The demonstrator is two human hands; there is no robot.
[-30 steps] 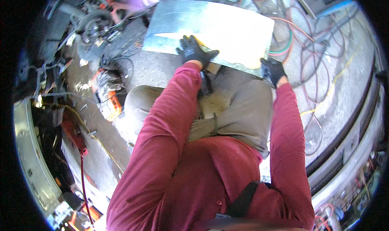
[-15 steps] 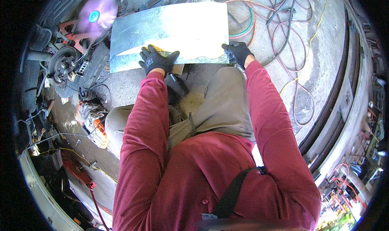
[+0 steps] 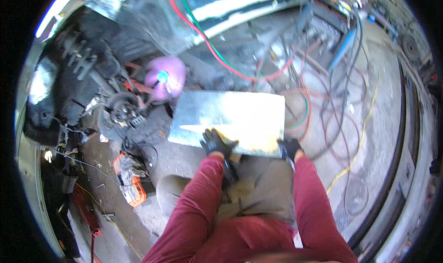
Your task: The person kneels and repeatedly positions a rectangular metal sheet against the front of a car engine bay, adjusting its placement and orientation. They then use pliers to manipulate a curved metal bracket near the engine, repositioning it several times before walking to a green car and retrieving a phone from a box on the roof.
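"Metal sheet [image 3: 228,116] near the middle of the view, broad face up; how is it held?"

"Left hand [image 3: 218,144], gloved, lies at the sheet's seven o'clock with fingers spread wide on the face, close to the near edge. That looks like pressing down, to keep it from sliding or lifting."

"And the other?"

"Right hand [image 3: 290,148], gloved too, is at four o'clock, on the near corner. Probably it steadies that end. I can't tell whether it pinches the edge or has something underneath."

"Which way does the sheet point?"

"Its long axis runs from about nine to just past three o'clock, across the person's front. One long edge faces six, toward the trousered legs [image 3: 267,182]; the other faces twelve. Being a plain rectangle, it shows no obvious front. Glare washes out the right part."

"What's around it?"

"A purple fan [image 3: 177,74] at ten, blades blurred, and a green hose [image 3: 308,110] at three. Held crosswise, the near edge seems easy for both arms to reach."
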